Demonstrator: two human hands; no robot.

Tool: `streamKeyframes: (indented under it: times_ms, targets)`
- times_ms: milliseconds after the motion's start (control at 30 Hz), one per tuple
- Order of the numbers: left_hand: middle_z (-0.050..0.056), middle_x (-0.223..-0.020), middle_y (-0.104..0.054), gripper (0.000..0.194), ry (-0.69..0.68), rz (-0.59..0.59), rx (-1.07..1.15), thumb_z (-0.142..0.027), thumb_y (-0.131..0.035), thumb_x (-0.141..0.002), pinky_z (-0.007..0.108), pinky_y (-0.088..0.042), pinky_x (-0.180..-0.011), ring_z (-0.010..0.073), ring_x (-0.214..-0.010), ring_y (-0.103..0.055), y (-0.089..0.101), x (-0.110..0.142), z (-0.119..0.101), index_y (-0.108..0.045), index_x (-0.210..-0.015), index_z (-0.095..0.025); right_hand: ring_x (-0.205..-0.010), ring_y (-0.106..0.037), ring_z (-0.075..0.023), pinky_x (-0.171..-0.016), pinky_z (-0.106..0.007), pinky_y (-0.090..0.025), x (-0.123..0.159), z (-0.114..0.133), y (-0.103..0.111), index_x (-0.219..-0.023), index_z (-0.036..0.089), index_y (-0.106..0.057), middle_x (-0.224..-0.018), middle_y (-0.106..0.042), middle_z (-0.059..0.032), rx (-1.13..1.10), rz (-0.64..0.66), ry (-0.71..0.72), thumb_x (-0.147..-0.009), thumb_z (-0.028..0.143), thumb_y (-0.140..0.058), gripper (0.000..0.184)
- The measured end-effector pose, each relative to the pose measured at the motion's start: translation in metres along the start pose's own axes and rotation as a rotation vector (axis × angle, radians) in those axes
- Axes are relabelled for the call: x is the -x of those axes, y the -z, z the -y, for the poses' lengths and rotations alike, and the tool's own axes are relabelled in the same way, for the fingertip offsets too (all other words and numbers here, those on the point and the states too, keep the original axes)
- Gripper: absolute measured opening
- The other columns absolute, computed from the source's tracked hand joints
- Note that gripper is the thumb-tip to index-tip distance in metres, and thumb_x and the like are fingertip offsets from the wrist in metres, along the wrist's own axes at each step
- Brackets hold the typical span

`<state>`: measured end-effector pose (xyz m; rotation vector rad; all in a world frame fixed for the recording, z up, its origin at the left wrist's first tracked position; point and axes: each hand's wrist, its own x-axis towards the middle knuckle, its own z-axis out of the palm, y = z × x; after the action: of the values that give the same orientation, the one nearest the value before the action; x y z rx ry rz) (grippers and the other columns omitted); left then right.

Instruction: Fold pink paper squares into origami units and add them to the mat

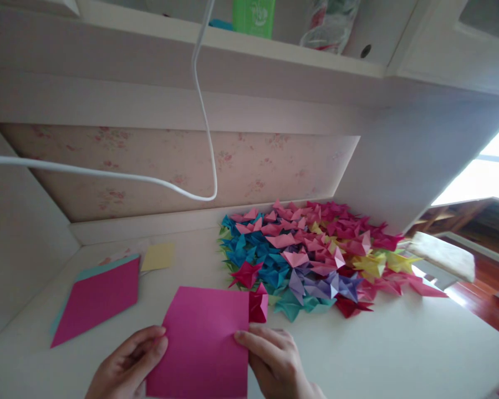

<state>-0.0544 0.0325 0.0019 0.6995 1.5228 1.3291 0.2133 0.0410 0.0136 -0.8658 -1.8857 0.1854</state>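
A magenta sheet of paper [205,343] is held up between both hands, low in the middle of the head view. My left hand [128,360] pinches its left edge between thumb and fingers. At the opposite edge my right hand [274,354] grips it, with a finger lying on its face. The sheet looks flat, and its bottom runs to the edge of the picture. Just behind its upper right side sits a folded dark pink paper piece [258,305], partly covered by the sheet.
Folded paper pieces [299,249] in many colours spread over the back right of the white table [382,354]. Magenta and teal sheets [103,299] lie at the left, beside a yellow paper [158,256]. A white cable [208,138] hangs in front, below a shelf [149,33].
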Motion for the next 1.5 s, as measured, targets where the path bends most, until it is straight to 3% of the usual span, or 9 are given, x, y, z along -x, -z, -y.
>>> streamKeyframes:
  times_ms: [200,433,633,800,900,1067,1267,1400,1500]
  targets:
    - [0.001,-0.083,-0.080,0.041,0.101,0.107,0.069,-0.050,-0.089,-0.045,0.031,-0.060,-0.062,0.0267,-0.077,-0.074,-0.004,0.005,-0.006,-0.080,-0.081,-0.034,-0.069,-0.076,-0.0150,-0.062,-0.017,-0.057,0.004,-0.006,-0.011,-0.099,0.020,-0.075,-0.083,-0.080,-0.0054,-0.214,0.032,-0.235,-0.090,0.013,-0.054,0.024]
    - [0.004,-0.102,-0.080,0.036,-0.299,0.144,-0.332,-0.052,-0.083,-0.055,0.034,-0.064,-0.074,0.0358,-0.097,-0.073,0.011,0.009,0.001,-0.082,-0.086,-0.034,-0.056,-0.071,-0.0137,-0.054,-0.015,-0.054,0.014,-0.002,-0.017,-0.092,0.020,-0.076,-0.067,-0.076,-0.0017,-0.289,0.045,-0.288,-0.088,0.014,-0.055,0.023]
    - [0.003,-0.089,-0.082,0.021,-0.655,0.098,-0.347,-0.040,-0.083,-0.066,0.026,-0.063,-0.072,0.0261,-0.081,-0.078,0.021,0.010,0.017,-0.083,-0.084,-0.030,-0.052,-0.066,-0.0144,-0.049,-0.018,-0.048,0.020,-0.006,-0.020,-0.092,0.022,-0.075,-0.068,-0.074,-0.0022,-0.325,0.075,-0.358,-0.092,0.017,-0.049,0.026]
    - [0.000,-0.062,-0.077,0.013,-0.583,0.209,-0.170,-0.023,-0.071,-0.081,0.021,-0.059,-0.047,0.0158,-0.046,-0.068,0.006,0.019,0.015,-0.081,-0.087,-0.027,-0.049,-0.064,-0.0142,-0.054,-0.020,-0.047,0.015,-0.006,-0.017,-0.080,0.022,-0.073,-0.055,-0.072,0.0009,-0.348,0.041,-0.467,-0.094,0.024,-0.052,0.025]
    - [-0.001,-0.051,-0.072,0.013,-0.508,0.299,-0.129,-0.017,-0.070,-0.080,0.018,-0.054,-0.042,0.0128,-0.040,-0.064,-0.003,0.023,0.013,-0.081,-0.084,-0.022,-0.048,-0.064,-0.0140,-0.054,-0.020,-0.047,0.011,-0.007,-0.013,-0.065,0.021,-0.069,-0.052,-0.071,-0.0001,-0.333,0.051,-0.562,-0.094,0.032,-0.056,0.034]
    - [0.001,-0.046,-0.069,0.009,-0.307,0.303,-0.058,-0.022,-0.073,-0.078,0.018,-0.052,-0.040,0.0133,-0.039,-0.062,-0.005,0.022,0.017,-0.079,-0.079,-0.016,-0.046,-0.063,-0.0156,-0.052,-0.022,-0.046,0.012,-0.009,-0.013,-0.068,0.019,-0.071,-0.050,-0.071,-0.0022,-0.427,0.054,-0.709,-0.091,0.043,-0.062,0.034]
    - [0.009,-0.099,-0.076,0.013,-0.342,0.320,-0.097,-0.028,-0.076,-0.078,0.022,-0.054,-0.046,0.0161,-0.061,-0.068,-0.005,0.024,0.013,-0.077,-0.071,-0.017,-0.054,-0.066,-0.0172,-0.052,-0.024,-0.051,0.016,-0.004,-0.018,-0.075,0.018,-0.069,-0.062,-0.074,-0.0050,-0.704,0.002,-0.786,-0.084,0.044,-0.071,0.027]
    - [0.007,-0.096,-0.072,0.027,-0.486,0.351,-0.200,-0.027,-0.069,-0.086,0.023,-0.055,-0.069,0.0183,-0.083,-0.068,-0.008,0.027,0.005,-0.070,-0.060,-0.017,-0.058,-0.061,-0.0135,-0.055,-0.020,-0.050,0.014,-0.001,-0.020,-0.071,0.018,-0.070,-0.064,-0.069,-0.0027,-0.673,-0.088,-0.782,-0.085,0.040,-0.072,0.026]
    - [0.006,-0.096,-0.071,0.014,-0.448,0.387,-0.175,-0.027,-0.066,-0.089,0.025,-0.054,-0.078,0.0193,-0.091,-0.068,-0.011,0.030,0.004,-0.073,-0.080,-0.019,-0.060,-0.058,-0.0119,-0.056,-0.018,-0.048,0.011,0.001,-0.021,-0.070,0.019,-0.069,-0.063,-0.066,-0.0007,-0.706,-0.118,-0.807,-0.084,0.037,-0.073,0.023]
